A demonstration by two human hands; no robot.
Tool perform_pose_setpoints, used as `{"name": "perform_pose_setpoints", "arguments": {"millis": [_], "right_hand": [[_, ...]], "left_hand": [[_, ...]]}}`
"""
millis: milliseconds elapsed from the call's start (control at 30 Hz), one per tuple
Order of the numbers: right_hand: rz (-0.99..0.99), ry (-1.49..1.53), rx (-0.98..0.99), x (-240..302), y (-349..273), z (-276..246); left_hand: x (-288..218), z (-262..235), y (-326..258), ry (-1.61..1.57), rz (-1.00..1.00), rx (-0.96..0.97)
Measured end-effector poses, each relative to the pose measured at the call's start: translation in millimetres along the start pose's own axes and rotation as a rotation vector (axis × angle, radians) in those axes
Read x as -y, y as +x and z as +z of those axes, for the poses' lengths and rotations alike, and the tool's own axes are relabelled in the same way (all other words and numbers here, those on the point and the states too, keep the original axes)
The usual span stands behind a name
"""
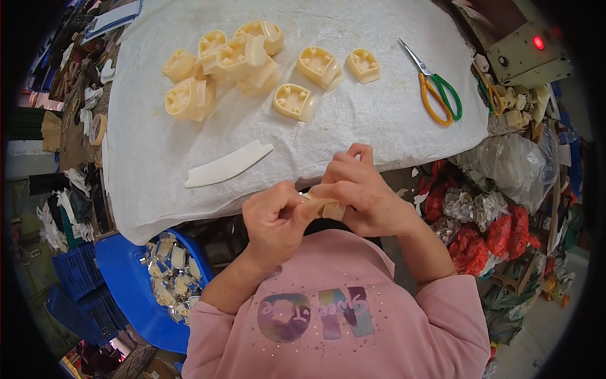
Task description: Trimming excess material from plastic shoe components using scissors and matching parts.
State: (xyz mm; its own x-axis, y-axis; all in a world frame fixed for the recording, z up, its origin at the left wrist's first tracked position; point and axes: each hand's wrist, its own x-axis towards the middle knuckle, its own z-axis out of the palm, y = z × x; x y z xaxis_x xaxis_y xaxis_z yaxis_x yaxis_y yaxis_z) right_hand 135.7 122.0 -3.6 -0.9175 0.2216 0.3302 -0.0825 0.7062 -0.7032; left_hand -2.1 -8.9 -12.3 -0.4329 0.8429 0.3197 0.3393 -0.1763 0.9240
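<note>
At the table's near edge, my left hand (274,215) and my right hand (360,192) meet in front of the body. Between them they pinch a small cream plastic shoe heel (333,210), mostly covered by the fingers. Something white shows at its upper left, too small to make out. Beyond the hands lies a curved white strip (230,163). Several cream shoe heels are on the white cloth: a pile (240,57) at the back left, and separate ones, such as a shoe heel (293,101), nearer the middle.
Scissors (435,91) with orange and green handles lie open on the white woven cloth (379,139). A blue basin (117,271) of silvery and cream pieces stands low at the left. Red and clear bags (486,234) crowd the lower right, below a machine (530,54) with a red light.
</note>
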Motion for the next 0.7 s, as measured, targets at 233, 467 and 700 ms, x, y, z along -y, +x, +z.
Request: {"name": "perform_pose_setpoints", "arguments": {"millis": [233, 467, 700], "right_hand": [[-0.043, -0.148, -0.074, 3, 4, -2], [-0.123, -0.332, -0.074, 1, 6, -5], [0.016, -0.049, -0.446, 10, -8, -5]], "left_hand": [[10, -2, 4, 0.135, 0.265, -0.068], [9, -3, 2, 0.276, 0.400, -0.115], [14, -18, 3, 0.321, 0.364, -0.234]]}}
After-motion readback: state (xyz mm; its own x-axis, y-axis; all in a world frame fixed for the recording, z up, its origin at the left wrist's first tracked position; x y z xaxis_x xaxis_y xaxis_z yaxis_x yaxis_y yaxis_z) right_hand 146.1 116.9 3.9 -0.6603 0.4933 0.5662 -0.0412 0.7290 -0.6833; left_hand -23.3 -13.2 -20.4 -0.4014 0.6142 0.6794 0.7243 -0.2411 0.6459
